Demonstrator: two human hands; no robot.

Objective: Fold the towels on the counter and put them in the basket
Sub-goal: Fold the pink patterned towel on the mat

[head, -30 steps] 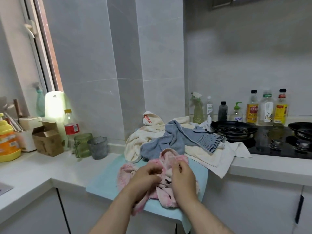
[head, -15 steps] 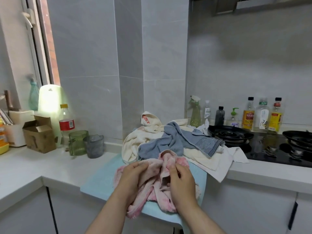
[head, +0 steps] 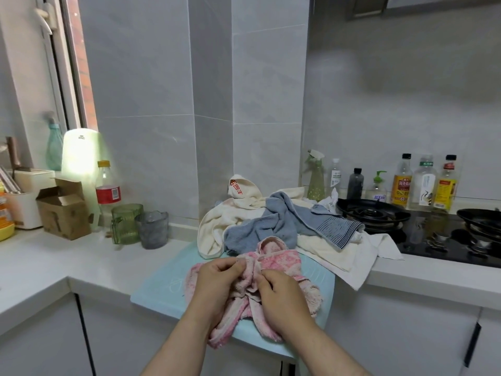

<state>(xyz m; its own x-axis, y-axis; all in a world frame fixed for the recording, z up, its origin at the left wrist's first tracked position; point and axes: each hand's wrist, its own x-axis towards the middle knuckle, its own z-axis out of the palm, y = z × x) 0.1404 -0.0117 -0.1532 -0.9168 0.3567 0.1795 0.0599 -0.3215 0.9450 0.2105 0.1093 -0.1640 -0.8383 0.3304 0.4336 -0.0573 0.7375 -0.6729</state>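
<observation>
Bench (head: 67,261) first: white, L-shaped, w/ the hob (head: 433,234) at its right end. No basket showed anywhere, so I couldn't tell where it stood. Nothing could be counted as put away.

Towel pile next, heaped at the back of the bench against the tiled pillar, none of it folded. The cream towel (head: 214,229) lay lowest on the left. The blue towel (head: 260,232) was draped over it, striped end reaching toward the hob. A white cloth (head: 379,251) hung over the bench's front edge. All were crumpled, i.e. no folding begun on them, by my reckoning.

The pale blue mat (head: 160,280) lay in front of the pile, overhanging the bench edge. Prob my working spot.

The pink towel (head: 282,260) sat bunched on that mat, just in front of the pile, w/ part of it drooping past the front edge.

My left grip (head: 214,283) was closed on a ruck of the pink towel, thumb & fingers pinching it. My right grip (head: 282,297) pinched the fabric just beside it, the two nearly touching nr the towel's middle.

Progress, as I judged it: v. early. I seemed to be hunting for an edge or corner to open the pink towel out; no clean fold showed. Left to do: spread & fold this one, do the same for at least three more in the pile, then get everything into the basket.
</observation>
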